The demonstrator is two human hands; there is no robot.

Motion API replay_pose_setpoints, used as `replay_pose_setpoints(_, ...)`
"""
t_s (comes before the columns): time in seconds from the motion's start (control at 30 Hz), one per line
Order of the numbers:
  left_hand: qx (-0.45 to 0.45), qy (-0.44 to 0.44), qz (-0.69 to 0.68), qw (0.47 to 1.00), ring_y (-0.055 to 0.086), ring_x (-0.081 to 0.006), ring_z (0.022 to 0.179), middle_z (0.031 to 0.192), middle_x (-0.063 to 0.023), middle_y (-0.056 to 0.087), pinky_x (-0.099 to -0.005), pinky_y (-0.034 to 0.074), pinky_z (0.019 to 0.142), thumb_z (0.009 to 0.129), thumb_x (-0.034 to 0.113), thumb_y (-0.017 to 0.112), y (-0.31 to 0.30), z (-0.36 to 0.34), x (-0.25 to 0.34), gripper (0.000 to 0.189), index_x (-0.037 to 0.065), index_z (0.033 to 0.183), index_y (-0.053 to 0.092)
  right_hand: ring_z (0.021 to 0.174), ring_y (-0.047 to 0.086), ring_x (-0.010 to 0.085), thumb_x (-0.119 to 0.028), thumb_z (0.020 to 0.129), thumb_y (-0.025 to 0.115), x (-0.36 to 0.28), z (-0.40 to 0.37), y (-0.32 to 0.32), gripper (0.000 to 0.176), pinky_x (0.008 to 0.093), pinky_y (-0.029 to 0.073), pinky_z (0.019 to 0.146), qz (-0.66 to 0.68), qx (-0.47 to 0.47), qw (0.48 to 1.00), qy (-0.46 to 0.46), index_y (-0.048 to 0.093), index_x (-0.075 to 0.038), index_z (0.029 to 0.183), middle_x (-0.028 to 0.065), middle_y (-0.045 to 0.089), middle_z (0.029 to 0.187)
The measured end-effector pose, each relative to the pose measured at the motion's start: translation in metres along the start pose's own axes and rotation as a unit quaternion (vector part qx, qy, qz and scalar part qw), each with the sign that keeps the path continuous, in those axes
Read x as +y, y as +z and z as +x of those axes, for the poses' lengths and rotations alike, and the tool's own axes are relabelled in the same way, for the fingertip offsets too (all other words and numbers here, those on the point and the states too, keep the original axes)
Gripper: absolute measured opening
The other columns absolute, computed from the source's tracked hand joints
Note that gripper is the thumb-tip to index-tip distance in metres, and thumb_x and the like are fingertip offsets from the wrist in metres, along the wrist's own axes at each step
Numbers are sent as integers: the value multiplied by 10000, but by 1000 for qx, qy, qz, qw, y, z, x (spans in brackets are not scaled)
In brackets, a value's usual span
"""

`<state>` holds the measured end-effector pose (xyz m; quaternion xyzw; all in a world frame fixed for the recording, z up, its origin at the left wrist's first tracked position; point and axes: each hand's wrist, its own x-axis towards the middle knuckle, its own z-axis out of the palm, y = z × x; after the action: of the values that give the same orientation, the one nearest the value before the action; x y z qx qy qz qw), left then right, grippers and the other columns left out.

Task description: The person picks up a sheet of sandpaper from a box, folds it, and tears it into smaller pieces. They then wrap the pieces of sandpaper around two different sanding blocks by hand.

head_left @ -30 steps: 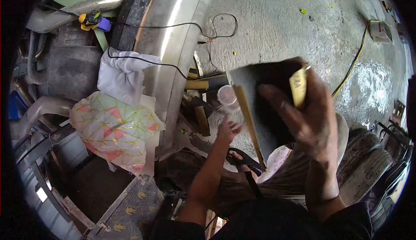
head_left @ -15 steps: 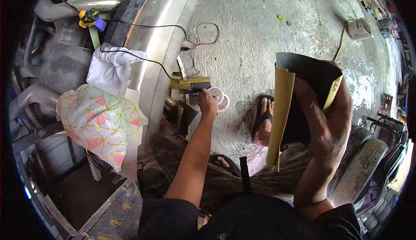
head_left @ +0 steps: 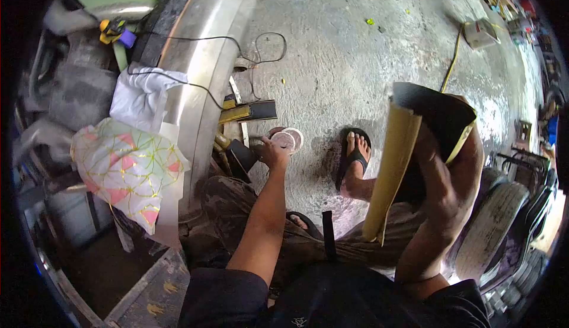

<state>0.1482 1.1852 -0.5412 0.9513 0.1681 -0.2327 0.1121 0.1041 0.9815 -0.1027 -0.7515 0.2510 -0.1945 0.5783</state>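
Observation:
My left hand (head_left: 276, 152) reaches low over the floor, its fingers at some round pinkish discs (head_left: 285, 140); whether they grip one is too small to tell. Just above lie dark and yellow-backed pieces (head_left: 255, 112). On the other side, my right hand (head_left: 444, 174) is closed on a curled sheet (head_left: 394, 171), black on one face and yellow-brown on the other. Part of that hand is hidden inside the curl.
A metal panel (head_left: 204, 61) runs along the left, with a black cable over it. Beside it are a white cloth (head_left: 139, 98) and a patterned cloth (head_left: 127, 168). Tires (head_left: 492, 230) stand at the right. A bucket (head_left: 481, 34) sits at the upper right.
The camera view has shifted slightly. My left hand has moved a little down and left, still by the discs. The curled sheet in my right hand has tilted and sits slightly further right.

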Motion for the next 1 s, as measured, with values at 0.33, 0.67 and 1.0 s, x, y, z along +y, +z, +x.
replay_pose_setpoints(0.33, -18, -63, 39, 997, 298, -483, 1363, 1468, -319, 267, -573, 382, 1022, 523, 454, 923, -8, 13, 3, 1153, 26, 1380, 282, 799, 603, 107, -58, 801, 755, -5, -1, 6, 303, 239, 476, 740, 47, -14, 999, 2, 601, 6, 1054, 47, 671, 903)
replay_pose_setpoints(0.67, 22, 48, -54, 997, 512, -402, 1174, 1275, -239, 485, -494, 460, 948, 520, 327, 930, 2, 24, -5, 1019, 30, 1292, 334, 810, 597, 132, -27, 779, 748, -7, -6, 4, 281, 256, 468, 768, -14, 12, 1000, -7, 596, 11, 1012, 53, 643, 885)
replay_pose_setpoints(1.0, -360, 10, -517, 777, 584, -283, 1138, 1187, -149, 601, -439, 588, 774, 668, 105, 865, -11, 47, 29, 674, 25, 1237, 513, 793, 576, 132, -53, 780, 725, -10, -13, -6, 249, 249, 451, 761, 46, 76, 995, 40, 593, 17, 979, 56, 614, 872)
